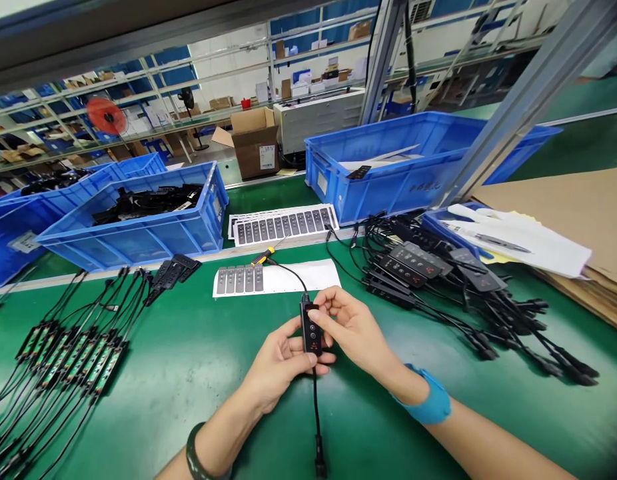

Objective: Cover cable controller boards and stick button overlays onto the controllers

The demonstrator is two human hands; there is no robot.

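A black inline cable controller point(312, 337) with small printed buttons is held upright over the green table. My left hand point(283, 360) wraps its lower end, thumb on the near edge and fingers beneath. My right hand point(351, 327) grips its upper right side, thumb pressed on the face near the top. One cable runs from the far end, another from the near end down to a black plug point(320, 457). Just beyond lies a white label sheet point(303, 277) with several grey labels at its left. A yellow and black screwdriver point(263, 256) rests at its far edge.
Finished-looking controllers point(408, 263) with cables pile at the right. Open units with green circuit boards point(78, 353) line the left. Blue bins point(138, 237) stand behind, with more label sheets point(286, 225) between them. A metal post point(528, 107) slants across the right; cardboard point(563, 200) lies there.
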